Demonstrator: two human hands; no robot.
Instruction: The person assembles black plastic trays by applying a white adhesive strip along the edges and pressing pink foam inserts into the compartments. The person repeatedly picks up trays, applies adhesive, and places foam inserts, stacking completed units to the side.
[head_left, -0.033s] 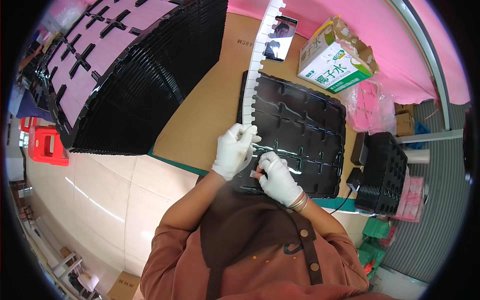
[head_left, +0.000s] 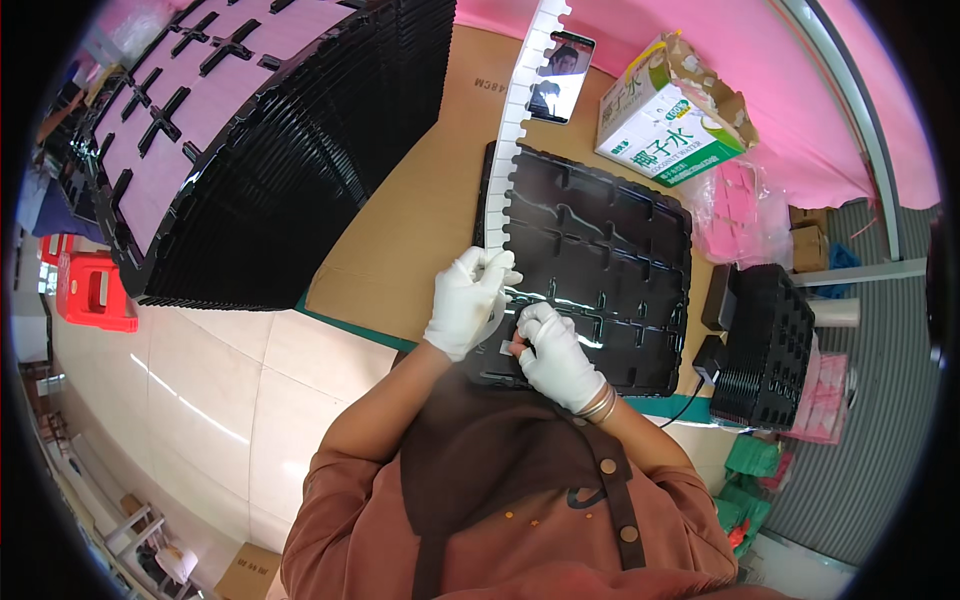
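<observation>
My left hand [head_left: 465, 304], in a white glove, is closed in a pinch at the near end of a long white notched strip [head_left: 507, 165]. The strip runs away from me along the left side of a black moulded plastic tray [head_left: 580, 255] and past its far edge. Over the tray's near left part, my right hand [head_left: 558, 358], also gloved, has its fingers drawn together. A bare fingertip shows at its left side, beside a small pale piece [head_left: 507, 348]. What these fingers grip, if anything, is hidden.
A tall stack of black trays [head_left: 300, 150] with pink sheeting stands at left. Brown cardboard [head_left: 385, 215] covers the table. Behind the tray are a phone [head_left: 562, 85] and an open carton [head_left: 665, 130]. More black trays [head_left: 765, 345] and a black adapter [head_left: 708, 358] sit at right.
</observation>
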